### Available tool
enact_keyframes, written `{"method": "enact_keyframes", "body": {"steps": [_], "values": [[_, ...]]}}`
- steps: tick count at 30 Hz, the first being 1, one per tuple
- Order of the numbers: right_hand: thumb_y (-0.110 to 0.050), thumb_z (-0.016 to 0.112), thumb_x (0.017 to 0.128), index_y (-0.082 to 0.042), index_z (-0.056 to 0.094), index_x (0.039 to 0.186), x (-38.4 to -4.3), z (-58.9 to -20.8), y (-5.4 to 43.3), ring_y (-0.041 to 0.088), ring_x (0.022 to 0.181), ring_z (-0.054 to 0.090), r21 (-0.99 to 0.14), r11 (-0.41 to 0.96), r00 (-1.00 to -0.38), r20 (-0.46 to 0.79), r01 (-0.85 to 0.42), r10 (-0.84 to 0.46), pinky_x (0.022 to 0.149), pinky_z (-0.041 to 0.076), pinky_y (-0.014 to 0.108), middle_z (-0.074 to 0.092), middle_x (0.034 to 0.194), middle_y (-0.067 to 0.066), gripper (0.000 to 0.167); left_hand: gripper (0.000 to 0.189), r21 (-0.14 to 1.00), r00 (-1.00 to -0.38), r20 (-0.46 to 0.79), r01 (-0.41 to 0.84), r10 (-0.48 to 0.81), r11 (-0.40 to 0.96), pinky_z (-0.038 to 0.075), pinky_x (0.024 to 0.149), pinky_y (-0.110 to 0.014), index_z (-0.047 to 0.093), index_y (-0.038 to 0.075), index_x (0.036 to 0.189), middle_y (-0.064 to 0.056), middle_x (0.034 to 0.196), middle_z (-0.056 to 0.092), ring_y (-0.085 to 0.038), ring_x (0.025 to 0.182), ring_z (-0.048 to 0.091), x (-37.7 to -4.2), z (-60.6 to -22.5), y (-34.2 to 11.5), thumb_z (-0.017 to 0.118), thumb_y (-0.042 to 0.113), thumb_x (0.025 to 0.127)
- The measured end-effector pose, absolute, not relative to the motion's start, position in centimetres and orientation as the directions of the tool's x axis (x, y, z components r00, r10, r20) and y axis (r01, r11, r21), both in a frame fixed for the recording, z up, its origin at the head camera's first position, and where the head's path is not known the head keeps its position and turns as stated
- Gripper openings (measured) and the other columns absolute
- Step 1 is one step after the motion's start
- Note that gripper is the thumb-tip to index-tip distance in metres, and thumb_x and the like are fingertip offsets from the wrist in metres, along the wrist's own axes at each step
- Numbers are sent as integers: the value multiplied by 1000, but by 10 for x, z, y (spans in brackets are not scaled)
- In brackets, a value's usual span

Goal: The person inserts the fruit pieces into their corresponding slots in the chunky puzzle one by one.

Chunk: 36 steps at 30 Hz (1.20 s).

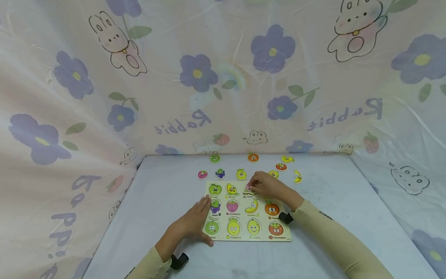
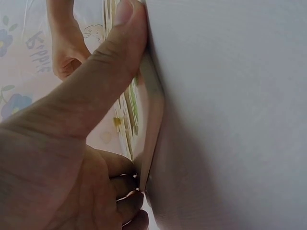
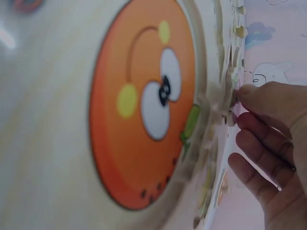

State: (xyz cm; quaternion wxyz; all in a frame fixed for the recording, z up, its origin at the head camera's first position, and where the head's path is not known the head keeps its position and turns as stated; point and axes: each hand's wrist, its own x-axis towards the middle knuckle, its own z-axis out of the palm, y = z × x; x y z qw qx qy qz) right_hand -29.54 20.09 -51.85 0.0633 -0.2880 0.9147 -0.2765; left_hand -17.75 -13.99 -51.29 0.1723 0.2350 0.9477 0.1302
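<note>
A pale wooden fruit puzzle board lies on the table with printed fruit recesses. My left hand rests against its left edge, fingers fairly straight and thumb spread towards the front corner; the left wrist view shows the thumb along the board's side. Over the top row, my right hand pinches a pink peach piece at the peach spot, partly hiding it. In the right wrist view the piece is edge-on between thumb and fingers. An apple and a pear-like yellow fruit fill the top row's left.
Behind the board lie several loose pieces, including a strawberry, grapes, a pineapple, an orange and a banana. A printed curtain hangs around the white table.
</note>
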Motion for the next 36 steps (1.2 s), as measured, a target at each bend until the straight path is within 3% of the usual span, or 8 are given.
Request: {"method": "enact_keyframes", "body": {"steps": [6, 36], "values": [[-21, 76, 103, -14, 81, 105, -292, -515, 200, 11, 97, 63, -525, 677, -811, 44, -515, -583, 92, 58, 40, 68, 103, -7, 8, 149, 330, -830, -267, 400, 491, 855, 20, 133, -51, 17, -3, 169, -20, 179, 12, -36, 166, 12, -178, -513, -140, 100, 60, 64], [-20, 76, 103, -12, 79, 104, -290, -514, 197, 10, 90, 59, -497, 682, -801, 44, -536, -597, 87, 56, 38, 67, 101, -4, 9, 148, 328, -830, -257, 407, 495, 853, 21, 133, -51, 18, -4, 169, -20, 179, 13, -37, 166, 14, -176, -509, -139, 101, 59, 63]]}}
